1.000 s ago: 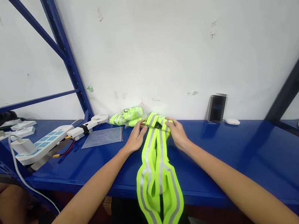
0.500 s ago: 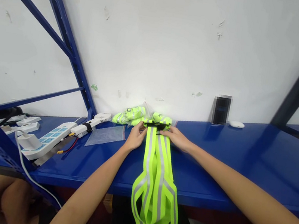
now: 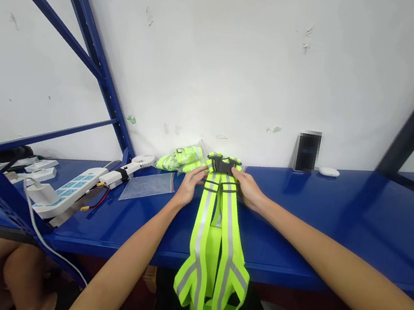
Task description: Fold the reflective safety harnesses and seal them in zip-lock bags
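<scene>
A neon-yellow reflective strap vest (image 3: 217, 240) with grey bands lies across the blue shelf (image 3: 337, 223) and hangs over its front edge. Its top end has a dark buckle piece (image 3: 223, 165) near the wall. My left hand (image 3: 190, 186) pinches the vest's top left side, fingers closed on the strap. My right hand (image 3: 246, 188) grips the top right side in the same way. Both hands sit just below the buckle piece.
A bagged folded yellow vest (image 3: 181, 157) lies by the wall, left of my hands. A clear zip bag (image 3: 147, 186), a small white fan (image 3: 138, 162) and a white power strip (image 3: 67, 190) lie further left. A blurred dark object (image 3: 307, 151) and a white oval (image 3: 329, 172) stand at right. Blue rack struts rise on both sides.
The vest's top end has been pushed towards the wall and flattened, exposing the dark buckle piece. The hanging part has been drawn up and straightened. Both hands stayed on the top end.
</scene>
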The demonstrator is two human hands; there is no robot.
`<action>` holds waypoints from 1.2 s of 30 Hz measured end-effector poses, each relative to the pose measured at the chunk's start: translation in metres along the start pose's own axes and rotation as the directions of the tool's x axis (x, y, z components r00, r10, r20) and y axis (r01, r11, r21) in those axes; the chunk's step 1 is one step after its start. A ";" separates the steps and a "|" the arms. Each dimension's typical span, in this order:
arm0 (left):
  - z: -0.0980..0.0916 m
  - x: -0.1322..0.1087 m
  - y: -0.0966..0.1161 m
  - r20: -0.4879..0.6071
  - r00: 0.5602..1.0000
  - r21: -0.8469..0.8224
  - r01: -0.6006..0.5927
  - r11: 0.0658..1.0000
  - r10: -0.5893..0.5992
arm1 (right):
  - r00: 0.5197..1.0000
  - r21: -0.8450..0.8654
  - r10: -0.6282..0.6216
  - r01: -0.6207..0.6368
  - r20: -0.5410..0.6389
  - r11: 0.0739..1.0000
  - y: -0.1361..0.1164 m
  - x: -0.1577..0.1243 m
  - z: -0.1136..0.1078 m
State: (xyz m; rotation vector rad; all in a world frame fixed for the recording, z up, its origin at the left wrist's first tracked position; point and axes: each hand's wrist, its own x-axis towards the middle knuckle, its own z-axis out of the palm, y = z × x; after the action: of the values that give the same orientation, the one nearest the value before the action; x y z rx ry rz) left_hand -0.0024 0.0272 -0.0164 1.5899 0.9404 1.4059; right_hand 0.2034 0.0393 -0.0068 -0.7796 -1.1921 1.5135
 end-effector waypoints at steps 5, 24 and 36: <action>0.004 0.001 0.005 -0.013 0.998 0.091 -0.055 0.994 0.057 | 0.999 0.040 0.014 -0.016 0.042 0.999 -0.001 -0.002 -0.001; 0.007 -0.004 0.014 -0.096 0.984 0.132 -0.137 0.982 0.151 | 0.978 -0.240 -0.120 0.160 0.172 0.958 -0.002 -0.012 0.006; 0.006 0.008 -0.002 -0.056 0.998 -0.167 0.013 0.986 -0.023 | 0.905 -0.517 -0.341 0.425 0.255 0.743 -0.008 -0.023 0.001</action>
State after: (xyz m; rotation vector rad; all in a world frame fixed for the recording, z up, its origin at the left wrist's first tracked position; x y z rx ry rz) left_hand 0.0043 0.0347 -0.0157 1.4205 0.8445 1.4842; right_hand 0.2117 0.0171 -0.0016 -0.7423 -1.8312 0.8776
